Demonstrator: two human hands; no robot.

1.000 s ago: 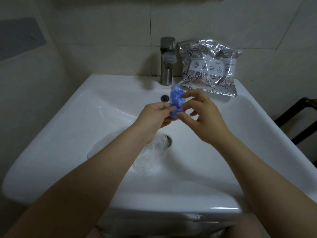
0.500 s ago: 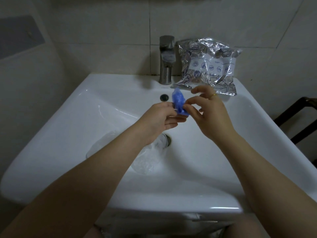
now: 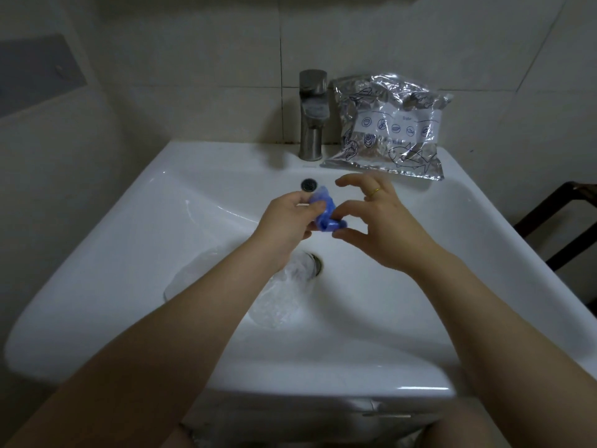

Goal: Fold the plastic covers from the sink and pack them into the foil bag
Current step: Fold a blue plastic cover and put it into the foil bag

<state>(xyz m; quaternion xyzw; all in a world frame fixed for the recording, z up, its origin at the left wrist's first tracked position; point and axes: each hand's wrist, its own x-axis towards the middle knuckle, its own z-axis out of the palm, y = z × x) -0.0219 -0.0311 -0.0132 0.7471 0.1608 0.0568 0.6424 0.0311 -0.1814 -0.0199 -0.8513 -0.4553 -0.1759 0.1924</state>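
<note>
White sink (image 3: 161,202): left hand (image 3: 287,221) pinches blue cover (image 3: 324,213); right hand (image 3: 384,221) apparently released; foil bag (image 3: 392,124) reads "Date".

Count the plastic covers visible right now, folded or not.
2. A blue cover, bunched small, is gripped by the left hand above the sink. A clear cover lies in the basin, partly under the left forearm; more could be hidden there.

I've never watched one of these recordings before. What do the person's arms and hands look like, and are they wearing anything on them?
Both forearms are bare, with no sleeves, gloves or watch in view. The right hand wears a thin gold ring; the left hand wears nothing visible.
</note>
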